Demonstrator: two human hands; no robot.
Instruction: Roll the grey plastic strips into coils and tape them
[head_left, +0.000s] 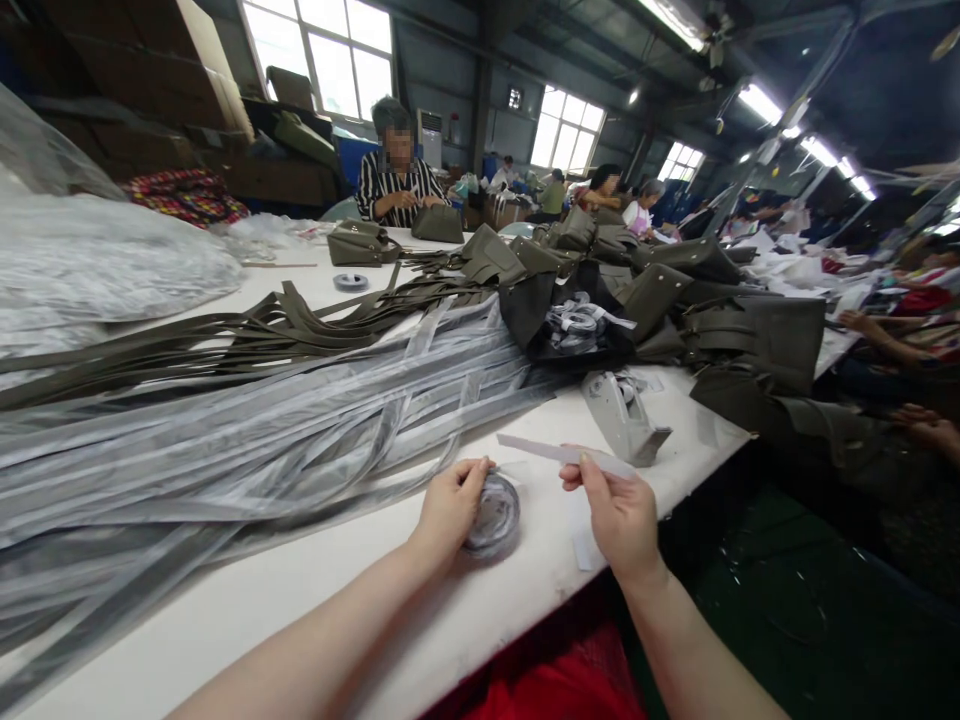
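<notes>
At the far edge of the desk (352, 620) a person in a striped shirt (370, 185) is bent over some handwork, one olive bag (437, 224) right in front of them and a second bag (356, 243) lying beside it. Many more olive bags (772, 335) are heaped along towards the desk's right corner, some drooping over the edge there. Over at the left edge I see a great mound of clear plastic (112, 250), with a red patterned bundle (184, 193) behind it and stacked cartons (142, 70) beyond. Bright windows (349, 65) line the wall, strip lights (761, 103) glow overhead, and other people (555, 196) work deeper in the hall
</notes>
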